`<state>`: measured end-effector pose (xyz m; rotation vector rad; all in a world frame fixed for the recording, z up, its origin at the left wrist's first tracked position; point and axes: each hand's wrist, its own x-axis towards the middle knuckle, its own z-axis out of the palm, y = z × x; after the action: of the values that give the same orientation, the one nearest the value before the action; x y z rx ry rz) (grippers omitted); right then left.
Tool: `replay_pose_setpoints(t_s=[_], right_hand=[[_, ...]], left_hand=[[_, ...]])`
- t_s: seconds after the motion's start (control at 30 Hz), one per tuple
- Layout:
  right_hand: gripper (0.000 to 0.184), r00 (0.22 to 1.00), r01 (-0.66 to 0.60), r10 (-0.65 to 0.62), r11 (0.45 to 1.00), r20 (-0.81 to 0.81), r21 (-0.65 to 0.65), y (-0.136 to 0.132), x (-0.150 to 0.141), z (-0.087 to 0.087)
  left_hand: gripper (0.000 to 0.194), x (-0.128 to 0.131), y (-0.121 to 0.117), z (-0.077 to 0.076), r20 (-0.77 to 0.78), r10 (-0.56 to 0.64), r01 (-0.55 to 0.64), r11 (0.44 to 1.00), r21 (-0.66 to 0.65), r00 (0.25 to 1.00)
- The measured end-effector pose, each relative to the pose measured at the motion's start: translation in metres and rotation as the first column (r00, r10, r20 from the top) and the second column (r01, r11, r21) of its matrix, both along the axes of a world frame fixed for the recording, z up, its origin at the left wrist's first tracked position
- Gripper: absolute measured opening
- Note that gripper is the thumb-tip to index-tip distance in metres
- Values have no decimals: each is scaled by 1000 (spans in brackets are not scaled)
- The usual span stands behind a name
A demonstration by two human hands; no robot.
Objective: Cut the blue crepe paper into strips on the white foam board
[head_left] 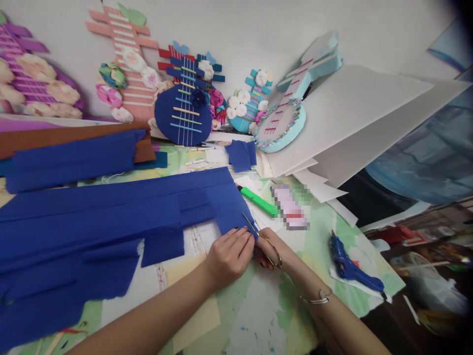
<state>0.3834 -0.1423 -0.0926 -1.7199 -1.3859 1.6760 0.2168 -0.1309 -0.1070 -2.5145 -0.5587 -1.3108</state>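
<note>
A long sheet of blue crepe paper [121, 207] stretches from the left edge to the middle of the table. My left hand [231, 254] is closed on its right end, with the fingers pressed together on the paper. Beside it, my right hand [269, 251] grips a pair of scissors [274, 252] by gold-coloured handles. The scissor blades point up and left, lying at the paper's right edge. My left fingers partly hide the paper near the blades. More blue crepe pieces [162, 246] lie below the long sheet.
Decorated craft lutes, including a dark blue one [183, 116], lean on the wall behind. A green cutter [258, 201] lies beyond my hands. To the right are a blue glue gun [353, 268] and large white sheets [343, 118]. Brown crepe paper [74, 140] lies at back left.
</note>
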Motion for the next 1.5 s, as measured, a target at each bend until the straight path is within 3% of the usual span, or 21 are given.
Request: replay_pose_setpoints(t_s=[0.3, 0.63, 0.87, 1.07, 1.27, 1.5], right_hand=[[41, 998, -14, 21, 995, 67, -101, 4, -4, 5], [45, 999, 33, -33, 999, -24, -24, 2, -3, 4], [45, 996, -5, 4, 1000, -90, -12, 3, 0, -3], [43, 997, 24, -25, 1000, -73, -9, 4, 1, -10], [40, 997, 28, -31, 998, -68, -51, 4, -3, -3], [42, 999, 32, -29, 996, 41, -78, 6, -6, -4]], left_hand=[[19, 0, 1, -3, 10, -18, 18, 1000, 1, 1000], [19, -1, 0, 0, 14, 17, -17, 1000, 4, 1000], [19, -1, 1, -1, 7, -8, 8, 1000, 22, 1000], [19, -1, 1, 0, 12, -14, 14, 1000, 23, 1000], [19, -1, 0, 0, 6, -20, 20, 1000, 15, 1000], [18, -1, 0, 0, 10, -20, 20, 1000, 10, 1000]])
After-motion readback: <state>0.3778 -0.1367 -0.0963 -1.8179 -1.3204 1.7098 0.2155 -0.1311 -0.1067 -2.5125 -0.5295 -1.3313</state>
